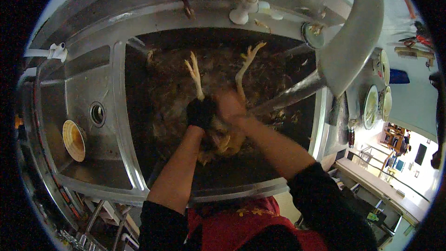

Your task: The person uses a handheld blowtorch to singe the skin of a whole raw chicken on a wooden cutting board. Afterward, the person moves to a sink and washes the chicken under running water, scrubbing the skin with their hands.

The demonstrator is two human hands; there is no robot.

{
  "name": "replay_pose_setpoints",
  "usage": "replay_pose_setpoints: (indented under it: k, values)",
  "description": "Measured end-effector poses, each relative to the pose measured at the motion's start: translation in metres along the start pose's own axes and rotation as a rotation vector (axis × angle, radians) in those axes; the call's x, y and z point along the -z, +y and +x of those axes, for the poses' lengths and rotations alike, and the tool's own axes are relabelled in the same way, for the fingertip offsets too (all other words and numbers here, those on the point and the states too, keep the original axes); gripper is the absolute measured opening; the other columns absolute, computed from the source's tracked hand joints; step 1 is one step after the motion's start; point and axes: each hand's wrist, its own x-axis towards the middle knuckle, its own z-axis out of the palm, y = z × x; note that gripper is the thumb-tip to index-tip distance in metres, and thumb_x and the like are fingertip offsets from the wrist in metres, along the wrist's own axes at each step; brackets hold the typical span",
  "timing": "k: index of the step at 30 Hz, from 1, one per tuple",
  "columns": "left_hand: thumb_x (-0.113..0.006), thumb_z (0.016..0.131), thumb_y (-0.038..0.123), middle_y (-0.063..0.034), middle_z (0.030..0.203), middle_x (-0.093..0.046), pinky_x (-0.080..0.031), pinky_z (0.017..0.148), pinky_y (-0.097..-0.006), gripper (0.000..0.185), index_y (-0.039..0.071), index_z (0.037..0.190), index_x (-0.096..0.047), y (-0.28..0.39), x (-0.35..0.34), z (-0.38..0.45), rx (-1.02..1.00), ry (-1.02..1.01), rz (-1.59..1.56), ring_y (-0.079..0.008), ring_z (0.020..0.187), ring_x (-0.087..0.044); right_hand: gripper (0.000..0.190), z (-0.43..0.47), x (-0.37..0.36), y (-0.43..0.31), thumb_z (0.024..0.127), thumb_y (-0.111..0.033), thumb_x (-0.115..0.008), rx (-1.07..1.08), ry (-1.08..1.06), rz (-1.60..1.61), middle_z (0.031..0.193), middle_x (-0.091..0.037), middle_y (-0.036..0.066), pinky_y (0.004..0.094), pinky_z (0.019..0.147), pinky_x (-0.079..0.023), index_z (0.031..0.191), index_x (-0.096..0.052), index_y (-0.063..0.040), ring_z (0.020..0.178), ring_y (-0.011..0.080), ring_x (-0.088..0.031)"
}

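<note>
A bird carcass, apparently a chicken, lies in the dark, wide basin of a steel sink, its two pale feet pointing away from me. Wearing a black glove, my left hand closes around the base of the left foot. My bare right hand is blurred by motion over the body, beside the lower end of the right foot. Its fingers cannot be made out. Brownish murky water or wet feathers surround the carcass; which of them cannot be told.
A yellowish bowl tilts in the left basin near the drain. From the right, a large grey curved pipe and a metal tube reach over the basin. White pipework stands behind. Plates are at right.
</note>
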Motion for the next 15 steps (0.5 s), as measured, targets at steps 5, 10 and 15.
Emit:
replay_pose_setpoints:
  k: [5, 10, 15]
  values:
    - [-0.064, 0.089, 0.037, -0.0219, 0.083, -0.07, -0.051, 0.068, -0.0418, 0.043, -0.005, 0.09, -0.068, -0.039, -0.025, 0.015, -0.207, 0.044, -0.14, -0.0333, 0.078, -0.068, 0.027, 0.047, 0.023, 0.013, 0.079, -0.013, -0.062, 0.055, 0.108, 0.179, 0.094, -0.065, 0.02, 0.0473, 0.074, -0.054, 0.104, -0.065, -0.004, 0.084, 0.0373, -0.065]
    - [-0.064, 0.089, 0.042, -0.0212, 0.086, -0.069, -0.05, 0.067, -0.043, 0.046, -0.004, 0.092, -0.068, -0.052, -0.043, 0.024, 0.045, 0.143, -0.358, -0.0344, 0.078, -0.067, 0.032, -0.075, 0.022, -0.021, 0.081, -0.011, -0.06, 0.038, -0.126, 0.165, 0.099, -0.062, 0.02, 0.0478, 0.078, -0.054, 0.112, -0.063, -0.006, 0.095, 0.0364, -0.064]
    - [-0.062, 0.089, 0.043, -0.0211, 0.091, -0.069, -0.05, 0.068, -0.0442, 0.046, -0.001, 0.096, -0.07, -0.08, -0.048, 0.047, 0.16, 0.162, -0.383, -0.0353, 0.08, -0.066, 0.03, -0.15, 0.073, -0.009, 0.082, -0.012, -0.062, 0.116, -0.54, 0.16, 0.104, -0.061, 0.019, 0.0479, 0.081, -0.053, 0.112, -0.063, -0.008, 0.1, 0.0374, -0.062]
